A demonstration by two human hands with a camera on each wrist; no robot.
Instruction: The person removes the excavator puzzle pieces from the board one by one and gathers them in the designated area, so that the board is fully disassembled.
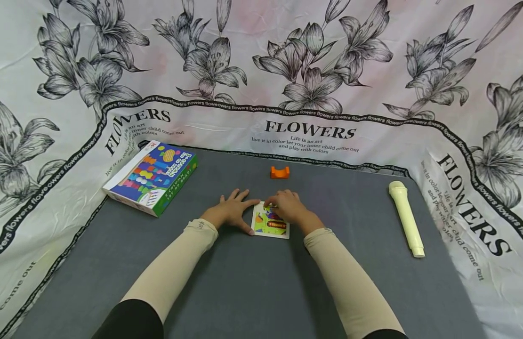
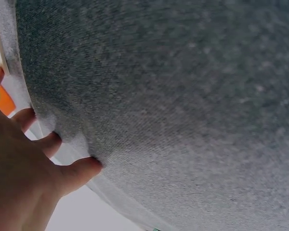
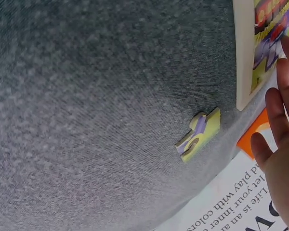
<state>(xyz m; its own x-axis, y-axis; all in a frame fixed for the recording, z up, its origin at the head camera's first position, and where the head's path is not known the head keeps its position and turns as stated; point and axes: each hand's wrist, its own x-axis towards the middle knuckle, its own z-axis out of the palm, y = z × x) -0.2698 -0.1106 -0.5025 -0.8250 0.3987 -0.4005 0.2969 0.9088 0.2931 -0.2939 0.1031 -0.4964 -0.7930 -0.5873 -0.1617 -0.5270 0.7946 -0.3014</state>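
A small square jigsaw puzzle (image 1: 270, 226) with a pale frame lies on the grey table. My left hand (image 1: 232, 210) rests spread beside it, with thumb and index finger against its left side; the left wrist view shows these fingers (image 2: 79, 174) splayed over the cloth. Bent over the puzzle's top is my right hand (image 1: 288, 207). Its fingertips pinch a small green puzzle piece (image 1: 266, 205), mostly hidden, at the upper edge. In the right wrist view, a loose yellow and purple puzzle piece (image 3: 200, 134) lies beside the frame; the right hand hides it in the head view.
An orange plastic block (image 1: 280, 173) stands beyond the puzzle. A colourful game box (image 1: 153, 176) lies at the back left. A pale yellow baton-like stick (image 1: 407, 220) lies on the right. White flower-printed cloth (image 1: 227, 129) borders the grey table (image 1: 244, 292).
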